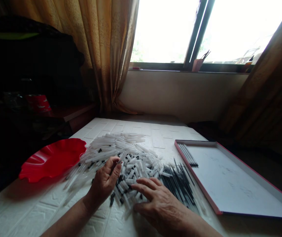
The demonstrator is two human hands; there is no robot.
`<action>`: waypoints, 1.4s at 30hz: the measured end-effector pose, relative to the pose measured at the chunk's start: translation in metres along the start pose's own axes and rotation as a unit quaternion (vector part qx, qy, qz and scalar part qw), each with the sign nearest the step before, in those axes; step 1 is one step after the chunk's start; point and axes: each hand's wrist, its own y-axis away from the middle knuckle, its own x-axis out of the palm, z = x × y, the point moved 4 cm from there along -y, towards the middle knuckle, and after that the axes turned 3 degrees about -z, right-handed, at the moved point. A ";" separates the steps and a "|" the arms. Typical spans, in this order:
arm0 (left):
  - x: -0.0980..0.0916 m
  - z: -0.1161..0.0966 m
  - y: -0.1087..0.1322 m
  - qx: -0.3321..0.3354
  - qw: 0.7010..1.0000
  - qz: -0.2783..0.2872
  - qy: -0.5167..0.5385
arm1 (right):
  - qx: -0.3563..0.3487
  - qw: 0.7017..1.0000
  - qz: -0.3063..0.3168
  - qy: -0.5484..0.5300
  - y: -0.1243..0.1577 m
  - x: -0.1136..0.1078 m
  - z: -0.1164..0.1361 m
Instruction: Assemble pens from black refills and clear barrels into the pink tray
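Observation:
A big heap of clear plastic pen barrels (pixel 116 149) lies on the white table, with white caps (pixel 136 169) and small black tips mixed in. My left hand (pixel 105 181) rests at the heap's near edge, fingers curled loosely over the pieces. My right hand (pixel 155 199) lies flat beside it, fingers stretched toward the white caps. A bundle of black refills (pixel 180 182) lies just right of my right hand. What the left fingers grip, if anything, is hidden.
A red wavy-edged plate (pixel 53 158) sits at the left. A shallow white tray with a red rim (pixel 229 184) lies at the right, holding a few black refills (pixel 189 154) at its far-left corner. Curtains and a window stand behind the table.

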 end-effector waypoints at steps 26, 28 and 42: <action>0.006 -0.009 0.006 0.199 0.971 0.032 -0.127 | 0.082 0.975 -0.201 -0.057 0.000 -0.006 -0.019; 0.007 -0.013 0.006 0.204 0.969 0.043 -0.131 | 0.101 0.968 -0.223 -0.062 0.004 -0.012 -0.025; 0.012 -0.008 0.012 0.234 0.956 0.080 -0.161 | 0.155 0.946 -0.234 -0.161 0.007 -0.008 -0.042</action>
